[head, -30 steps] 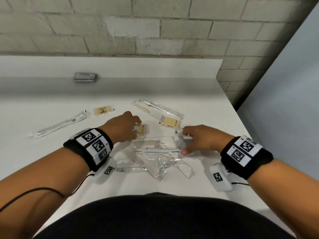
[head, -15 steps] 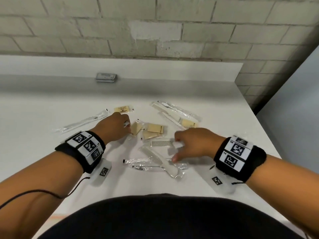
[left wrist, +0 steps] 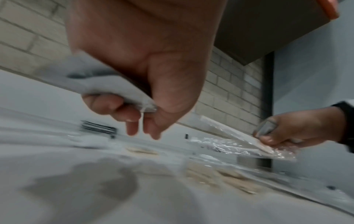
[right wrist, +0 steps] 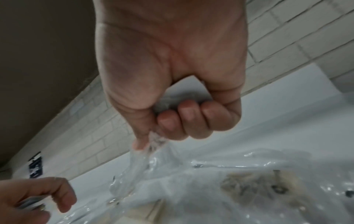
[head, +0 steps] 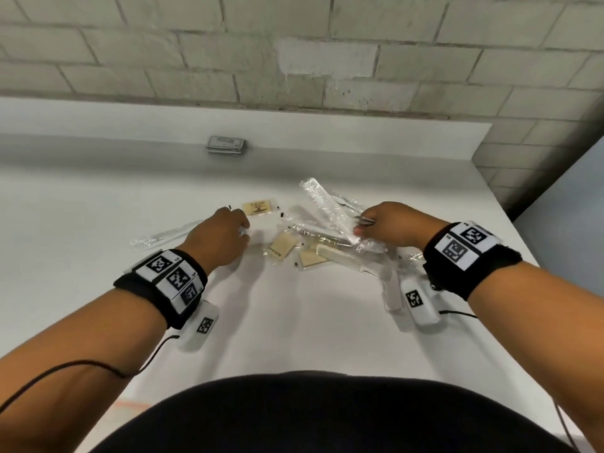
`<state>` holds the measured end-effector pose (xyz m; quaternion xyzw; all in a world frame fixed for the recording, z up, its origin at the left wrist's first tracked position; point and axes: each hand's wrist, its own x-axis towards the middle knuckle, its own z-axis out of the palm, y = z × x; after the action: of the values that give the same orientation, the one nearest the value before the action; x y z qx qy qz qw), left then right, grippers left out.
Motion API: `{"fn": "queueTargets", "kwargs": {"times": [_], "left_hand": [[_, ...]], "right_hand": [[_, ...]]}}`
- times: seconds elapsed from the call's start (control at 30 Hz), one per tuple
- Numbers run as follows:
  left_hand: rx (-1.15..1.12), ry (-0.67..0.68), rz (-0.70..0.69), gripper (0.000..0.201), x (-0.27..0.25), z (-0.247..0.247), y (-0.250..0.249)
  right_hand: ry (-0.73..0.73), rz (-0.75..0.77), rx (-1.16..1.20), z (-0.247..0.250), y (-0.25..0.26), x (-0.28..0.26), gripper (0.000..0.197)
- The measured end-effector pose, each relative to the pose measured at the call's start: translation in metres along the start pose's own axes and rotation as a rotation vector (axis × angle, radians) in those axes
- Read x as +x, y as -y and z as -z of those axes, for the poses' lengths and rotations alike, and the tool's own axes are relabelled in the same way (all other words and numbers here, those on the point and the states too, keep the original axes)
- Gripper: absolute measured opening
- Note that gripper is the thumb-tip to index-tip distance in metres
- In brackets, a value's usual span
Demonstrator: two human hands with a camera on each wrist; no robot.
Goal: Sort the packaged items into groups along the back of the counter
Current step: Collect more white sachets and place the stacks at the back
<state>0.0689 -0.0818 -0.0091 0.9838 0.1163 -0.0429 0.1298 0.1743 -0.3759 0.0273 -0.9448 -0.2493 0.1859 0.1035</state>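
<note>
- The right hand (head: 390,225) pinches a long clear packet (head: 327,210) and holds it up, tilted, above the pile of packets (head: 313,253) on the white counter (head: 98,197).
- The left hand (head: 217,238) is curled around a small white packet (left wrist: 107,84), just left of the pile.
- A tan packet (head: 258,207) lies flat just past the left hand.
- Another long clear packet (head: 163,237) lies to the left of that hand.
- A small grey stack (head: 226,145) sits at the back of the counter, well apart from both hands.

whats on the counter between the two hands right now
In the head view, a loose pile of tan sachets and clear-wrapped combs lies on the counter between the left hand and the right hand.
</note>
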Motion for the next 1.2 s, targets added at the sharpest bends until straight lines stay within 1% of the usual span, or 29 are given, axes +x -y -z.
{"fn": "queueTargets", "kwargs": {"times": [0.07,0.13,0.17,0.2,0.27,0.33,0.4,0.43,0.53,0.57,0.63,0.7,0.77,0.83,0.87,0.9,0.93,0.97,1.03,1.07,1.13,1.2], "left_hand": [[0.077,0.008,0.086,0.039,0.005,0.005,0.022],[0.108,0.025,0.210,0.036,0.005,0.013,0.043],[0.119,0.049,0.252,0.035,0.002,0.017,0.052],[0.125,0.070,0.264,0.035,0.002,0.017,0.059],[0.091,0.097,0.248,0.034,0.000,0.015,0.068],[-0.013,0.126,0.202,0.032,-0.001,0.013,0.071],[-0.073,0.182,0.148,0.027,0.000,0.013,0.070],[-0.071,0.211,0.116,0.026,0.000,0.014,0.070],[-0.052,0.242,0.066,0.025,-0.001,0.020,0.068],[-0.054,0.239,0.065,0.025,0.000,0.022,0.069],[-0.074,0.231,0.075,0.025,0.001,0.027,0.073],[-0.081,0.207,0.089,0.024,0.003,0.029,0.077],[-0.069,0.133,0.085,0.023,0.007,0.029,0.077],[-0.053,0.038,0.040,0.027,0.009,0.026,0.068],[-0.054,0.021,-0.004,0.030,0.010,0.024,0.060],[-0.057,0.043,-0.058,0.035,0.009,0.021,0.051],[-0.057,0.091,-0.114,0.042,0.008,0.016,0.041],[-0.049,0.154,-0.151,0.052,0.005,0.011,0.031],[-0.003,0.257,-0.177,0.070,0.001,0.001,0.017],[0.017,0.279,-0.175,0.074,0.001,-0.002,0.014],[-0.001,0.301,-0.149,0.073,0.000,-0.001,0.016],[-0.017,0.326,-0.110,0.070,0.001,0.005,0.020]], "right_hand": [[-0.086,-0.063,0.067,0.002,-0.004,0.006,0.035],[-0.119,-0.149,0.036,-0.001,-0.009,0.014,0.030],[-0.096,-0.207,-0.013,-0.004,-0.010,0.019,0.032],[-0.049,-0.253,-0.080,-0.008,-0.011,0.021,0.039],[0.073,-0.267,-0.164,-0.018,-0.008,0.027,0.045],[0.113,-0.224,-0.145,-0.026,0.002,0.028,0.044],[0.094,-0.135,-0.150,-0.027,0.012,0.030,0.036],[0.088,-0.097,-0.147,-0.026,0.019,0.031,0.035],[0.044,-0.102,-0.047,-0.016,0.033,0.037,0.030],[0.011,-0.106,-0.042,-0.014,0.032,0.040,0.030],[-0.023,-0.120,-0.105,-0.011,0.033,0.042,0.033],[0.036,-0.080,-0.132,-0.017,0.036,0.038,0.036],[0.095,0.025,-0.031,-0.030,0.046,0.033,0.031],[0.134,0.167,0.034,-0.042,0.062,0.028,0.025],[0.171,0.230,0.040,-0.047,0.070,0.026,0.025],[0.205,0.261,0.054,-0.051,0.076,0.025,0.028],[0.230,0.252,0.074,-0.051,0.080,0.023,0.032],[0.224,0.218,0.093,-0.049,0.080,0.022,0.035],[0.135,0.144,0.091,-0.042,0.070,0.024,0.032],[0.071,0.095,0.055,-0.037,0.060,0.028,0.029],[-0.064,-0.060,-0.032,-0.022,0.033,0.038,0.025],[-0.148,-0.232,-0.080,-0.011,0.004,0.043,0.030]]}}
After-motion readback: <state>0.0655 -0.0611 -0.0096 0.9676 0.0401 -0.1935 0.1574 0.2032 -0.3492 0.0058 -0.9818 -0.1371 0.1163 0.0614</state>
